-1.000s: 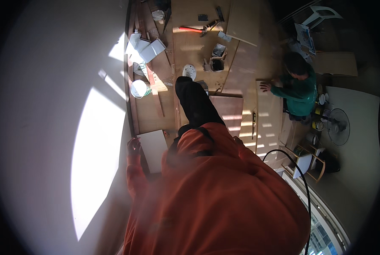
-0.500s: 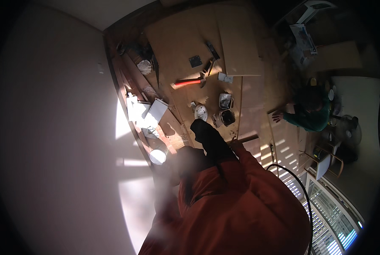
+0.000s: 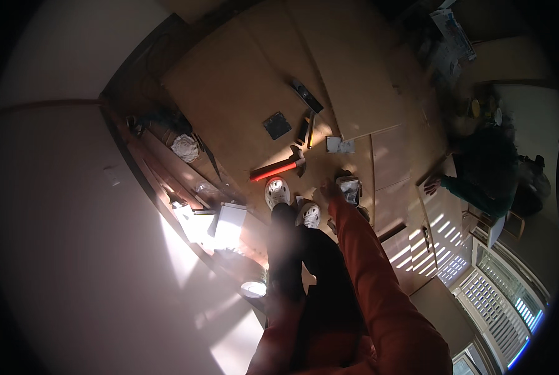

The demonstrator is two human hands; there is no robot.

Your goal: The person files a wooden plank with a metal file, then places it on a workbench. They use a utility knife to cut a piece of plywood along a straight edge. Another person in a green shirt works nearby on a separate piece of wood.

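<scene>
My right hand (image 3: 330, 189) reaches down and forward over the floor sheeting, at the end of a rust-red sleeve. It is small and shadowed, so its fingers do not show clearly. Just right of it stands a small open box (image 3: 349, 189) with pale contents; a second container is mostly hidden behind my sleeve. Ahead and to the left lies a hammer (image 3: 276, 170) with an orange-red handle, its head toward the right. My white perforated clogs (image 3: 277, 192) are just below the hammer. My left hand is out of view.
Beyond the hammer lie a dark square plate (image 3: 277, 125), a long dark tool (image 3: 307, 95) and a yellow-handled tool (image 3: 311, 130). White boards (image 3: 230, 226) and a bucket (image 3: 253, 289) line the left wall. A co-worker in green (image 3: 486, 178) bends over a panel at right.
My right arm has stretched forward, bringing the hand from beside a dark strip to near the small box and hammer. The view has shifted, and both clogs now show.
</scene>
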